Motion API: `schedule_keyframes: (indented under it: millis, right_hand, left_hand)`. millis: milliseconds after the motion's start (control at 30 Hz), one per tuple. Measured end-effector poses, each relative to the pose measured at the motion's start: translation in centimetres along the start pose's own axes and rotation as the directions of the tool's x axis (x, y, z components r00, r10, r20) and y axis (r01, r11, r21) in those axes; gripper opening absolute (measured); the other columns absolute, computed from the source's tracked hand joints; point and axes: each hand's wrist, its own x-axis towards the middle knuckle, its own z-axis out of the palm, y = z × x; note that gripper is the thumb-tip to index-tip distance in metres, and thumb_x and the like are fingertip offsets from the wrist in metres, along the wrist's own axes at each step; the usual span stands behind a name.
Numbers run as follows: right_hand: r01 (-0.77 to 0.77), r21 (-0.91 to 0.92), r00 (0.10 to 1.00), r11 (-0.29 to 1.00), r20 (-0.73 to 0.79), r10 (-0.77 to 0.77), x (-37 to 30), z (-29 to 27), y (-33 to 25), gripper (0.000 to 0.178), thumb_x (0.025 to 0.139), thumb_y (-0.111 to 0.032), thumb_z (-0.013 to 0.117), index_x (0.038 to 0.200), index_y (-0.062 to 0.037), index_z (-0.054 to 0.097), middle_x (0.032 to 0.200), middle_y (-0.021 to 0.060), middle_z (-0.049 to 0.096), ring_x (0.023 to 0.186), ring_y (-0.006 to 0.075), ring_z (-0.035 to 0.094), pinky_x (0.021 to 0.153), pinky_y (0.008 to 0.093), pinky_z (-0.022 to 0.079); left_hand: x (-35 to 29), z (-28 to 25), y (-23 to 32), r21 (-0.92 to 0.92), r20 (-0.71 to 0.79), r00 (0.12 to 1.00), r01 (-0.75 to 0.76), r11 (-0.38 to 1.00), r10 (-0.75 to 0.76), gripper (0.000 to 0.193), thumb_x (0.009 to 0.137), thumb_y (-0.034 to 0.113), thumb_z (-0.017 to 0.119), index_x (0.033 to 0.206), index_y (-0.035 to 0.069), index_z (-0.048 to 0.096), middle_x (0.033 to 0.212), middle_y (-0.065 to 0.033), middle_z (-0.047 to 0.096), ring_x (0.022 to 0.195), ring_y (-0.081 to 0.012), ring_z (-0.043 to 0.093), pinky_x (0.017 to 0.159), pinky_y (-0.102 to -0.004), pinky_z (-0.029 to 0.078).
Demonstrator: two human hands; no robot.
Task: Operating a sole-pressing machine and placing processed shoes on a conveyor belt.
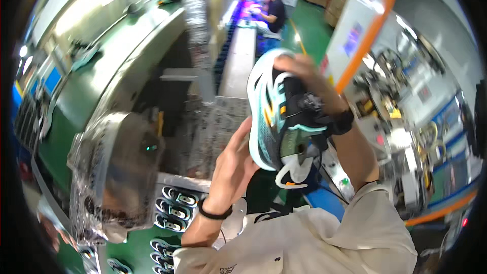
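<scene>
Currently, right of the film-wrapped machine [114, 172], curled fingers of the right hand [324, 89] grip the sneaker [269, 114] while the left hand [233, 167], fingers partly hidden, closure unclear, meets its sole, so a loosened grip might let it twist.

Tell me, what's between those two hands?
In the head view, a white-soled shoe is between the left hand and the right hand.

L grip [234, 165] is lower, angled up-R, & R grip [319, 85] higher, blurry, angled up-L.
</scene>
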Motion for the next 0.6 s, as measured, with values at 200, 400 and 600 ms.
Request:
schedule_keyframes:
  millis: [200,400,600]
  right_hand:
    - [-0.458,0.597,0.562,0.659,-0.380,0.735,-23.7,-5.6,-0.4,0.064,0.094,-0.048,0.057,0.137,-0.0026,0.046,0.119,0.0129,0.060,0.096,0.0212,0.064,0.073,0.0327,0.054]
    - [-0.570,0.402,0.234,0.717,-0.757,0.610,-42.7,-7.0,-3.2,0.073,0.076,-0.038,0.079,0.129,0.0022,0.049,0.115,0.0130,0.061,0.103,0.0179,0.059,0.093,0.0310,0.047]
    - [-0.343,0.585,-0.347,0.735,-0.806,0.479,-59.9,-13.1,-6.0,0.060,0.070,-0.010,0.080,0.123,-0.0035,0.055,0.112,0.0069,0.059,0.097,0.0138,0.057,0.086,0.0281,0.049]
  left_hand:
    - [6.2,6.2,-16.4,-0.286,0.011,0.924,0.369,0.884,-0.382,0.041,0.101,0.024,0.053,0.136,0.004,0.046,0.128,-0.0080,0.059,0.116,-0.0200,0.058,0.101,-0.0365,0.045]
    - [6.2,17.3,-32.4,0.314,-0.017,0.918,0.382,0.870,-0.397,0.046,0.098,0.011,0.056,0.140,-0.001,0.042,0.121,-0.0063,0.060,0.107,-0.0141,0.058,0.096,-0.0301,0.046]
    - [3.7,31.2,-48.3,0.463,0.299,0.833,0.300,0.834,-0.466,0.067,0.094,0.020,0.063,0.149,-0.003,0.032,0.131,-0.0120,0.055,0.113,-0.0154,0.053,0.098,-0.0287,0.042]
